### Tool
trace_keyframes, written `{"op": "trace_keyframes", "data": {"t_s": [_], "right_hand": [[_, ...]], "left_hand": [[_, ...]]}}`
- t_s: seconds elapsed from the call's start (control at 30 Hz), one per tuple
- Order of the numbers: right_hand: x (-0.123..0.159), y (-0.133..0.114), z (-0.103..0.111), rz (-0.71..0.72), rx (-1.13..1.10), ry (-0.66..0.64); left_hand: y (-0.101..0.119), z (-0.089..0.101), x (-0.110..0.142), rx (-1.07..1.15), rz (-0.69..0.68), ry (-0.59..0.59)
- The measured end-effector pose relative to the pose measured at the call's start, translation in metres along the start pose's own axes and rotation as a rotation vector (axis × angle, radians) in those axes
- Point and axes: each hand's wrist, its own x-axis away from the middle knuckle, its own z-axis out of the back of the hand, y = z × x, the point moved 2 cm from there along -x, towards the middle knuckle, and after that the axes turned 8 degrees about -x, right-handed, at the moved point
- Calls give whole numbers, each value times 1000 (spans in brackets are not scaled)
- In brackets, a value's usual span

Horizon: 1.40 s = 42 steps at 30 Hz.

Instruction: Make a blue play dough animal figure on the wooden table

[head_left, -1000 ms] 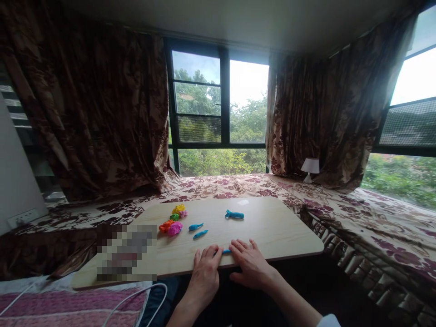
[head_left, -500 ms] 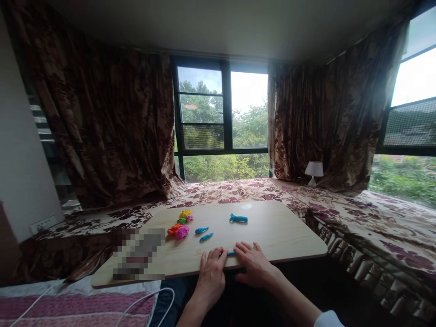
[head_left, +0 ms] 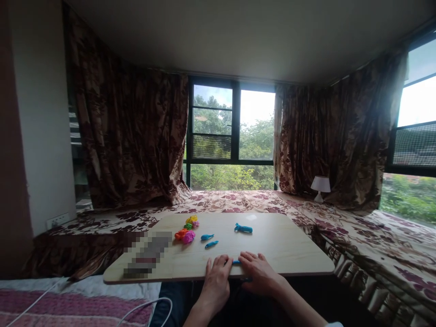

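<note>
A thin blue clay roll [head_left: 236, 262] lies near the front edge of the small wooden table [head_left: 289, 247], its two ends covered by my fingers. My left hand [head_left: 218, 275] rests on its left end, fingers laid forward and slightly bent. On the right end, my right hand [head_left: 256, 269] lies flat with fingers stretched out. Beyond them are two blue tapered clay pieces, one [head_left: 207, 237] behind the other [head_left: 211, 244]. Farther back lies a thicker blue clay piece [head_left: 243, 228] with a forked left end.
Lumps of clay sit left of the blue pieces: yellow [head_left: 192, 219], green [head_left: 188, 225], orange [head_left: 180, 234] and magenta [head_left: 188, 236]. A blurred-out rectangular object [head_left: 150, 254] lies at the table's left. A white lamp [head_left: 320, 185] stands on the cloth-covered window ledge [head_left: 235, 200].
The head view has shifted, so the room and table appear lower and farther right. Both hands stay on the blue clay roll, with little visible movement against the table.
</note>
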Motion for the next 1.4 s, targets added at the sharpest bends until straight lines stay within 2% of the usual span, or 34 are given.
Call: {"op": "trace_keyframes", "data": {"t_s": [0.27, 0.57, 0.9, 1.07, 1.27, 1.4], "right_hand": [[13, 17, 14, 63, -48, 42], [18, 18, 10, 91, -49, 122], [24, 20, 5, 94, 19, 81], [21, 19, 2, 38, 90, 80], [24, 22, 3, 68, 121, 62], [20, 25, 3, 17, 126, 65]], "left_hand": [[2, 1, 4, -30, -8, 8], [4, 0, 2, -57, -22, -12], [1, -6, 1, -67, -75, 42], [2, -7, -2, -49, -69, 48], [6, -5, 0, -63, -124, 85], [6, -7, -4, -65, -124, 68]]}}
